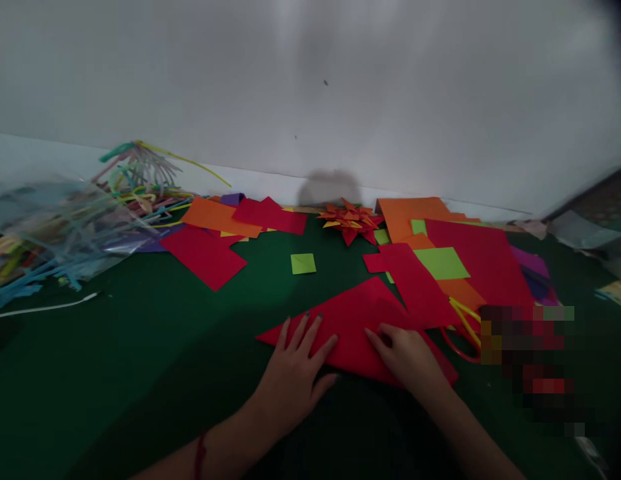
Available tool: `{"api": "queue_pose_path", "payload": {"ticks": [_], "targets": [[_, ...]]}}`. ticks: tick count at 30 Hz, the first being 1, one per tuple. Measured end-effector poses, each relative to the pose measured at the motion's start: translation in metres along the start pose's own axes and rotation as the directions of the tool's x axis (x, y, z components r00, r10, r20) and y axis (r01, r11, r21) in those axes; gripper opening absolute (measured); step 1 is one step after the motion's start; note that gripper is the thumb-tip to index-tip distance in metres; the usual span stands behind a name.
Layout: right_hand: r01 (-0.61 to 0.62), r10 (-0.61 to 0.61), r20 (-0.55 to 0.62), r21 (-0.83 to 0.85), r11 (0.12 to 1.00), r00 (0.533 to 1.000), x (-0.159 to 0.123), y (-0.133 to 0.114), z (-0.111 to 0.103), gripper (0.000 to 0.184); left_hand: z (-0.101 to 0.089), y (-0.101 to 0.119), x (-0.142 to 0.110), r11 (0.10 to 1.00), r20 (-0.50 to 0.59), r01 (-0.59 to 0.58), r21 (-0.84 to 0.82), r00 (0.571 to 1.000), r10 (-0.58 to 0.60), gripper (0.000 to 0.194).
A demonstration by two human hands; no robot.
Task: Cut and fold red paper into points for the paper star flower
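A large red sheet of paper (pixel 355 307), folded into a triangle, lies on the green tabletop in front of me. My left hand (pixel 303 360) rests on its left part with the fingers spread and flat. On the right part sits my right hand (pixel 407 350), its index finger extended against the paper and the other fingers curled under. Whether those curled fingers hold anything is hidden. Just beyond the folded sheet is a small light green paper square (pixel 303 263). A red and orange folded paper flower (pixel 351 221) stands by the wall.
Red and orange paper pieces (pixel 205 257) lie at the left back. More coloured sheets (pixel 480 260) overlap at the right, near yellow-handled scissors (pixel 465 313). A clear plastic bag (pixel 65 220) with pipe cleaners fills the far left, with a white cable (pixel 45 310) before it.
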State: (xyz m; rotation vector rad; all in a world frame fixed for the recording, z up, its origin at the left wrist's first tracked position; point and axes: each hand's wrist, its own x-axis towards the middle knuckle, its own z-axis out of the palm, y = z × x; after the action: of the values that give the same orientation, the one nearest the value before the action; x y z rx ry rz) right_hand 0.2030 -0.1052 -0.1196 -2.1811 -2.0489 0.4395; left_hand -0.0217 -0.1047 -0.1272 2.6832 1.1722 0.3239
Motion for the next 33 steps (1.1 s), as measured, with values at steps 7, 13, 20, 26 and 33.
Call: {"api": "queue_pose_path", "payload": {"ticks": [7, 13, 20, 26, 33], "targets": [[0.031, -0.049, 0.074, 0.227, 0.973, 0.996, 0.016, 0.008, -0.019, 0.030, 0.001, -0.001, 0.008, 0.999, -0.018, 0.016, 0.050, 1.000, -0.015, 0.042], [0.042, -0.063, 0.060, 0.309, 0.950, 0.996, 0.060, 0.000, -0.021, 0.033, 0.001, -0.002, 0.008, 0.998, 0.004, 0.004, 0.065, 1.000, -0.005, 0.042], [0.180, -0.135, -0.156, 0.321, 0.930, 0.978, 0.071, -0.007, 0.007, 0.015, 0.006, -0.003, 0.007, 0.999, -0.023, 0.019, 0.051, 1.000, -0.018, 0.043], [0.222, -0.184, -0.141, 0.341, 0.914, 0.973, 0.070, -0.004, 0.007, 0.013, 0.007, -0.003, 0.007, 0.999, -0.030, 0.027, 0.040, 0.999, -0.026, 0.043], [0.232, -0.200, -0.127, 0.344, 0.910, 0.972, 0.071, -0.005, 0.001, 0.014, 0.004, -0.003, 0.007, 0.999, -0.028, 0.014, 0.037, 1.000, -0.012, 0.042]]}}
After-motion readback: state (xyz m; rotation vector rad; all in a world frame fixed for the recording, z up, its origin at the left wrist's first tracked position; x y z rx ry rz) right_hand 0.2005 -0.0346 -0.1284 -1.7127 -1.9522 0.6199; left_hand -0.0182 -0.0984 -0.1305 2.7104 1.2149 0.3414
